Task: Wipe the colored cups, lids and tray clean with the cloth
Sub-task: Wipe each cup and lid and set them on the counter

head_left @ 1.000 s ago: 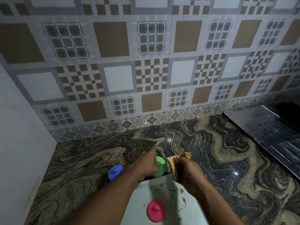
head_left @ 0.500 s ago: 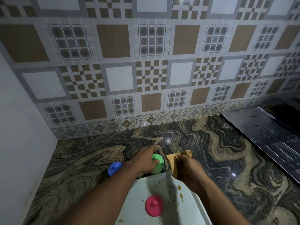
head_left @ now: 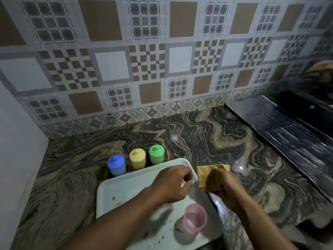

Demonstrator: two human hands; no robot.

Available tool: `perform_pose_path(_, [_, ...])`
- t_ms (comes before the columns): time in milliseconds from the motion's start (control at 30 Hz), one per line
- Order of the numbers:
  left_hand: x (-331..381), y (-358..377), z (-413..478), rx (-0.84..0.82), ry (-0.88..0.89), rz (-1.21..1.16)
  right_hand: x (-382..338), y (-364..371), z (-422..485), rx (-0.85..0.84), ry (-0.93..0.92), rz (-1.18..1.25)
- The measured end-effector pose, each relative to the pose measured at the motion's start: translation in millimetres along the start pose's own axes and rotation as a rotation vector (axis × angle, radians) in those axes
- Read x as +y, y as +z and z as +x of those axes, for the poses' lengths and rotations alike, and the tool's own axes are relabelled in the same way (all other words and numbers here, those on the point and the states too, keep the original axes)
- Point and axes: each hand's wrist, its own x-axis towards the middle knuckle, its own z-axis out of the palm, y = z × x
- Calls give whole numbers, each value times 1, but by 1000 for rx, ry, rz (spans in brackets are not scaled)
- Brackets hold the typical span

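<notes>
Nearest me the pink cup (head_left: 194, 223) stands on the crumb-flecked tray (head_left: 126, 186), so I judge it is next to wipe. My left hand (head_left: 173, 183) hovers loosely curled and empty while my right hand (head_left: 226, 186) clamps the cloth (head_left: 207, 177); the left must take that cup. Beyond stand 3 lidded cups: blue (head_left: 116, 165), yellow (head_left: 137, 158), green (head_left: 156, 154).

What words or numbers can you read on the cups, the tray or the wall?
None. No words, numbers or brand marks can be read anywhere.
Blue cup, yellow cup, green cup, pink cup: plain, no writing shows.
Tray: only food specks.
Cloth in the right hand: plain.
Wall tiles: patterns only.
</notes>
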Motion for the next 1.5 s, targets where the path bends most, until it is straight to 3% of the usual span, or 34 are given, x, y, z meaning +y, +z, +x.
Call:
perform_pose_path(200, [23, 34, -37, -181, 388, 171, 34, -10, -10, 26, 65, 33])
perform_pose_path(333, [24, 40, -51, -174, 463, 337, 41, -8, -18, -19, 85, 59])
perform_pose_path(433, [23, 38, -52, -69, 312, 344, 42, -6, -16, 5, 6, 9])
perform_pose_path(533, [19, 32, -45, 63, 19, 237, 44, -2, -23, 40, -285, -133])
perform_pose_path(600, [22, 27, -38, 156, -189, 79, 51, 5, -36, -35, -494, -247])
perform_pose_path(667, [30, 22, -30, 187, -294, -48, 61, 17, -47, -183, -556, -300])
perform_pose_path(800, [37, 10, -24, 134, -332, -237, 54, 36, -54, -317, -458, -122])
perform_pose_path(967, [37, -17, -25, 48, -306, -724, 25, 29, -45, -505, 155, 281])
perform_pose_path(1033, [36, -26, -24, 18, -320, -829, 23, 30, -46, -572, 284, 364])
perform_pose_path(1133, [32, -41, -19, -8, -366, -829, 21, 40, -45, -528, 278, 370])
perform_pose_path(1267, [32, -46, -10, 9, -322, -724, 20, 52, -39, -307, -132, 147])
perform_pose_path(1333, [28, -44, -7, 0, -279, -697, 21, 56, -37, -277, -235, 79])
perform_pose_path(1433, [18, -48, -10, -86, -272, -819, 17, 52, -42, -486, 145, 348])
perform_pose_path(1500, [14, -51, -12, -130, -316, -955, 16, 51, -51, -578, 276, 410])
